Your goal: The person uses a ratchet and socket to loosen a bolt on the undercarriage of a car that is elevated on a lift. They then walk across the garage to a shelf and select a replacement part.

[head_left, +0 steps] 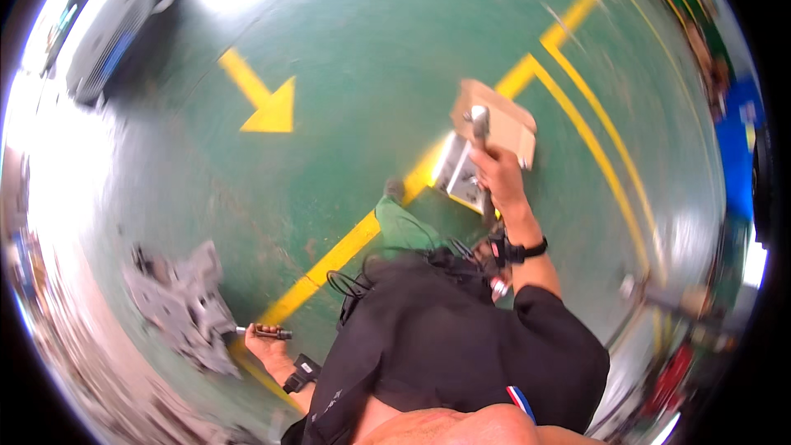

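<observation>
Right-hand grip: our right hand (500, 175) is wrapped around a long tool (481, 121) with a metal head, raised above the box; its exact kind we cannot tell.
Left-hand grip: our left hand (268, 352) curls around a slim tool (273, 333), its bright shaft toward the grey part; contact we cannot confirm.
Step in hand: we judge it to be tool handling, between box and part.
Next move: we think it calls for firm holds and a clear view of the shaft's tip.
Cardboard box (512, 128): flap spread, a pale tray (451, 166) beside it.
Grey part (194, 313): on the floor at our left.
In the way: our green-clad leg (401, 227) and a dark cable (356, 284).
Farther out: a yellow arrow (268, 109) and a slatted grey unit (115, 41).
</observation>
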### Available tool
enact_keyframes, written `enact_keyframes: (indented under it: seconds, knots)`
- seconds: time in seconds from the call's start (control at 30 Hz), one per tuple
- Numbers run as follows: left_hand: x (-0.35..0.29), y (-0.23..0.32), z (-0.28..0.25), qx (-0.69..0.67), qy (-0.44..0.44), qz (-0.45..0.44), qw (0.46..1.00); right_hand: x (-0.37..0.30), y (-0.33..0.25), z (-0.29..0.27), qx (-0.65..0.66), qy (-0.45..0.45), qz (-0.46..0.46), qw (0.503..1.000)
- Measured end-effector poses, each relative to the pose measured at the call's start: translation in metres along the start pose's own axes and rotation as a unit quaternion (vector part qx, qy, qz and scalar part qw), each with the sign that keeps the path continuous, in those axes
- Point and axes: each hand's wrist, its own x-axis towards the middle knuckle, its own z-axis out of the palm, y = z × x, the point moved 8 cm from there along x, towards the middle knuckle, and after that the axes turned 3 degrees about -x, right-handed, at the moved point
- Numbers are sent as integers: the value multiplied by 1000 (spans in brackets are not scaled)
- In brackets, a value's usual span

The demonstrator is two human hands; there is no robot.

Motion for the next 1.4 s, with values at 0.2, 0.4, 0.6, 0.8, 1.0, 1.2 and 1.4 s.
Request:
enact_keyframes:
  seconds: [0.2,0.4,0.6,0.8,1.0,1.2,1.4]
  knots:
    - [-24,56,267,169,-281,7,945,16,-46,-99,-49,91,-51,993]
    - [-6,52,494,234,-357,-22,904,-23,-87,-198,193,278,-175,925]
    - [-23,-44,638,365,-294,-50,882,-64,-9,-310,574,472,-137,655]
    - [-9,-107,772,435,-277,-97,851,-90,212,-274,757,586,-14,288]
    - [37,-162,969,537,-328,-109,769,-43,196,-238,794,582,-34,173]
    - [-35,-245,1198,604,-424,10,674,67,-13,-275,760,497,-216,358]
    - [-101,-374,1340,655,-479,28,584,175,17,-261,767,454,-76,447]
